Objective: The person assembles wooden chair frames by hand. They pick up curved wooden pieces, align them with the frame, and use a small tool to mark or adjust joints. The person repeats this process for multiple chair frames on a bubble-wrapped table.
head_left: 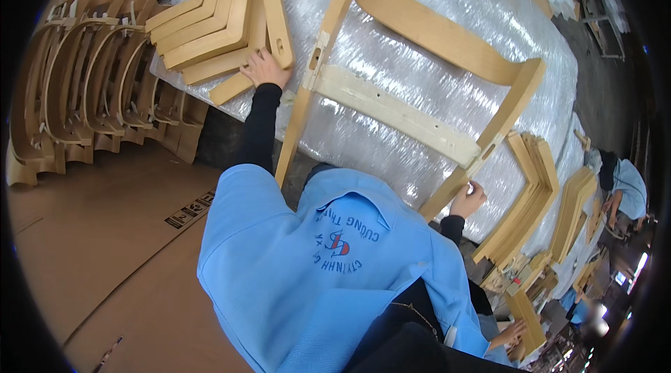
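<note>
The frame, wooden, lies on the wrapped table in front of the person, its curved rail on the far side and its pale crossbar nearer. The left leg runs out over the near table edge; the lower end of the right leg is also at that edge.

The left hand rests on the ends of angled pieces in the left stack, fingers spread; whether it grips one cannot be told. The right hand, fingers curled, is just beside the lower right leg. A small pale spot shows at its fingertips; whether anything is held cannot be told.

Room: a narrow strip of wrap separates left stack and left leg. Wider wrap shows on both sides of the crossbar. On the right, the right stack stands near the right leg, its lower ends reaching the table edge. Bent parts and cardboard occupy the left side, off the table
</note>
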Demonstrator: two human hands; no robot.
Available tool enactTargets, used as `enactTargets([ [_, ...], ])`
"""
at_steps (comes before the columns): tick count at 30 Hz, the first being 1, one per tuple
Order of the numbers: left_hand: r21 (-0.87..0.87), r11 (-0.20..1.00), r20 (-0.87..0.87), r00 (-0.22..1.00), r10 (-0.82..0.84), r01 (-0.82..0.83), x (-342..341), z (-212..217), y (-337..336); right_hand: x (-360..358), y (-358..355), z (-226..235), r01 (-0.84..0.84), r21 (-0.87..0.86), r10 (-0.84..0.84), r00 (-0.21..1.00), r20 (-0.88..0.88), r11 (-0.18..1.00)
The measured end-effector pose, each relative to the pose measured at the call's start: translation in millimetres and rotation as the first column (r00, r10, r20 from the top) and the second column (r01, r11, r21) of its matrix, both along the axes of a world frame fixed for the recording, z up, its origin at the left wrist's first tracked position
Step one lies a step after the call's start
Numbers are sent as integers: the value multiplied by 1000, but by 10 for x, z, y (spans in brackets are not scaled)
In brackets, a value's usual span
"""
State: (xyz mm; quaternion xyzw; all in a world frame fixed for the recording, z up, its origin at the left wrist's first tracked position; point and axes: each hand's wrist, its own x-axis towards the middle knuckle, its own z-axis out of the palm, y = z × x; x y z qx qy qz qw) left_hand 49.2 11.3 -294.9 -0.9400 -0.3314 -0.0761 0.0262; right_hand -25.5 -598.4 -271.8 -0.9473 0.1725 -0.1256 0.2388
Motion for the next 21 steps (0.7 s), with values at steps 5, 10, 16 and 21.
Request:
enactTargets([
  [5, -177, 981, 136, 989, -55, 79, 72, 395, 338, -7, 225, 289, 82, 86, -82, 997, 0, 993],
  [10, -363, 920, 577, 811, 95, 151, -101, 1727, 131, 176, 355, 839, -36, -75, 50, 981, 189, 997],
  [16, -272, 494, 957, 179, 228, 826, -356, 2507, -790, 641, 1906, 2308, -605, 53, 509, 710, 486, 794],
  [21, -15, -207, 957, 74, 282, 978, -196, 2830, -688, 533, 2591, 2774, -794, 356, 612, 607, 508, 492],
])
